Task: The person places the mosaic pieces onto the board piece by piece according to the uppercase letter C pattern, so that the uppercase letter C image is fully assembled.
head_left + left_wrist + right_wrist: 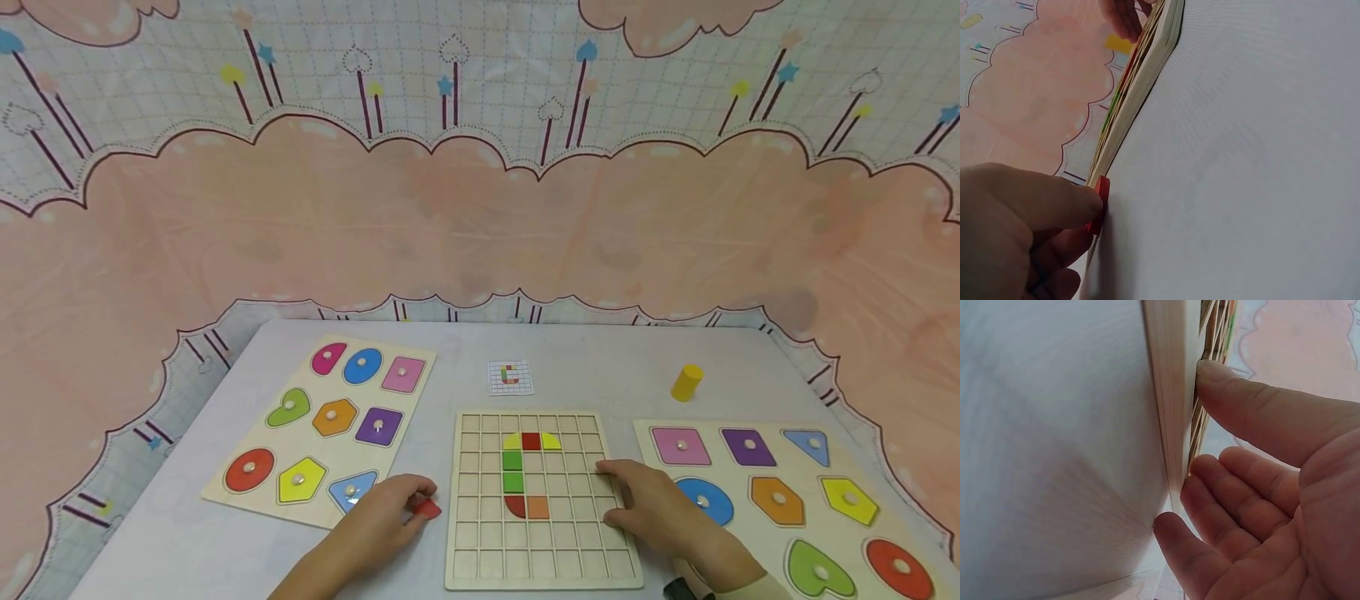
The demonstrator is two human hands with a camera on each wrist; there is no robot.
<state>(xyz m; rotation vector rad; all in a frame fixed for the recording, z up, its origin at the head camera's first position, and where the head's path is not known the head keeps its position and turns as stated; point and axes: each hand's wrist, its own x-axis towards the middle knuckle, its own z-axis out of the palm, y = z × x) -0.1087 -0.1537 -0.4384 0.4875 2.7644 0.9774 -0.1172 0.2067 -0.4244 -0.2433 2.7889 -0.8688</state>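
My left hand [381,518] pinches a small red tile [427,509] between thumb and fingers, just left of the wooden grid board [468,565]. In the left wrist view the red tile [1101,205] is seen edge-on. My right hand [660,502] rests at the board's right edge, thumb touching it and fingers loosely bent, with no tile in it. Set in the grid are yellow rounded tiles [551,442] either side of a red square [531,441], two green squares [512,460] below, then a dark red rounded tile [515,506] beside an orange square [538,507].
Behind the board lies a small pattern card [510,378]. A knobbed shape puzzle [341,454] lies at left, and another [738,475] at right, partly under the right forearm. A yellow cylinder [687,383] stands at the back right. Patterned cloth [480,233] hangs behind the table.
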